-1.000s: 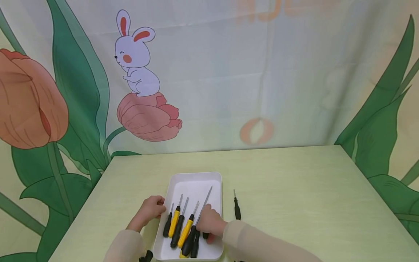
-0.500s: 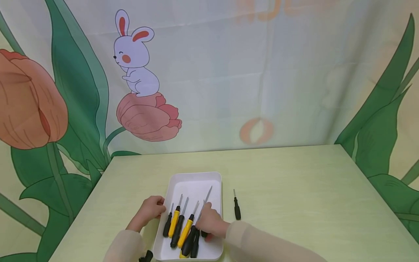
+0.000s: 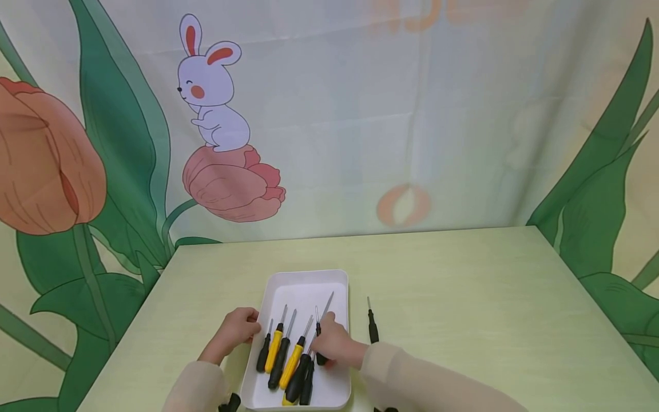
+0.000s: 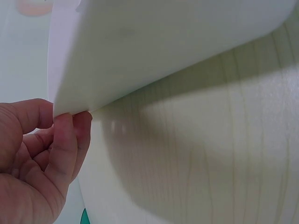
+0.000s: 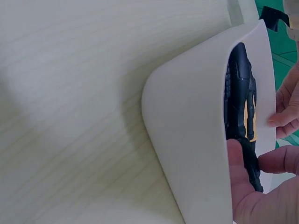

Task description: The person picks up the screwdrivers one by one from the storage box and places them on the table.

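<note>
Head view, lower centre: a black-handled screwdriver is showing inside a smooth, round-cornered white tray on a wood-grained table; the right hand, knuckles upward, is pinching the handle, the left hand pinching the tray's rim

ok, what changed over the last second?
Right hand shifted slightly forward and to the right. The black screwdriver between its thumb and finger also moved slightly forward; its shaft now shows clearly beside the hand. No new grip or release visible. Unchanged: left hand at the white tray's edge, other screwdrivers, and the one on the table.
</note>
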{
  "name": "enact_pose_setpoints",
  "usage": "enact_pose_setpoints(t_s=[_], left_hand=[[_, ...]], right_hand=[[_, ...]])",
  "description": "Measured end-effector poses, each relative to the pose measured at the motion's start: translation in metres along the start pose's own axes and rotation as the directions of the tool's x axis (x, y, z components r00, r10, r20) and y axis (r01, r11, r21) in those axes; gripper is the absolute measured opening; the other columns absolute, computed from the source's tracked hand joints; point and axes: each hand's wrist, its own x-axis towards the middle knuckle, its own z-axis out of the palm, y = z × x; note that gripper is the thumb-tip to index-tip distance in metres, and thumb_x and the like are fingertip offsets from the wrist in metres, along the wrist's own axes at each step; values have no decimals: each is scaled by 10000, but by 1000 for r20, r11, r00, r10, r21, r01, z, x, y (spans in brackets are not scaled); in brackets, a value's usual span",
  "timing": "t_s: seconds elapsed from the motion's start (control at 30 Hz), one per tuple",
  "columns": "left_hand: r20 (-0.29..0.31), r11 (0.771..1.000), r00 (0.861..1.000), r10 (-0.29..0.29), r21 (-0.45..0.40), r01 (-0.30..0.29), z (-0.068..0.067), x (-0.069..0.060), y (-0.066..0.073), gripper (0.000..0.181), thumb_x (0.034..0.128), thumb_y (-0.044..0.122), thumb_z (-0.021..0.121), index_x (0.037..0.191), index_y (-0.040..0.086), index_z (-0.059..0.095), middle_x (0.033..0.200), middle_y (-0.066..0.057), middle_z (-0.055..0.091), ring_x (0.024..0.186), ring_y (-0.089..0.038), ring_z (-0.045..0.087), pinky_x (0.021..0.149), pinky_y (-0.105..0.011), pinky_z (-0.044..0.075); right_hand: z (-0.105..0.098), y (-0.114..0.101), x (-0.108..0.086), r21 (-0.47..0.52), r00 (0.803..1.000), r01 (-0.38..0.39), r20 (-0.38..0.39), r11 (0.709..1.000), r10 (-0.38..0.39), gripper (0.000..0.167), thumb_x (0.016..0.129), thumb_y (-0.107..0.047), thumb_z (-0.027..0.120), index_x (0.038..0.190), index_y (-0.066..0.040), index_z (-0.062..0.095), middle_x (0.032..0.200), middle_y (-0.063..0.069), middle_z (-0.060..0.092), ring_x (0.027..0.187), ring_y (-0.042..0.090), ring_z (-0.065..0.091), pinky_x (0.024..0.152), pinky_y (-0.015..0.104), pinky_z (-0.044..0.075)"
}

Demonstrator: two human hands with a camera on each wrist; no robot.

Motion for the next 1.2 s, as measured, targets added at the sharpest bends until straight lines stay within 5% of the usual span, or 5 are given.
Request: enact_pose_setpoints(t_s=[0.33,0.7,1.2], left_hand=[[3,1000,1000,-3,6,3,0,0,0,215,764,2,522,961,-74,559,790,-105,542,633,-160,490,556,-274,494],[4,1000,1000,3,1,-3,-1,-2,1,232,757,2,518,970,-81,558,786,-104,533,630,-159,493,554,-277,495],[14,1000,1000,9,13,-9,-2,-3,4,229,767,3,515,975,-85,554,814,-119,541,653,-164,499,563,-286,499]], right_hand=[[-15,3,2,113,996,58,54,992,-64,376,722,20,575,1009,7,332,760,123,462,400,168,470,390,293,468],[-31,0,5,197,999,19,44,980,-28,368,728,57,549,1026,-10,343,816,162,478,510,215,549,413,284,483],[-58,6,13,224,1000,21,11,974,-24,402,696,93,548,1053,-5,390,718,125,488,440,171,498,443,289,493]])
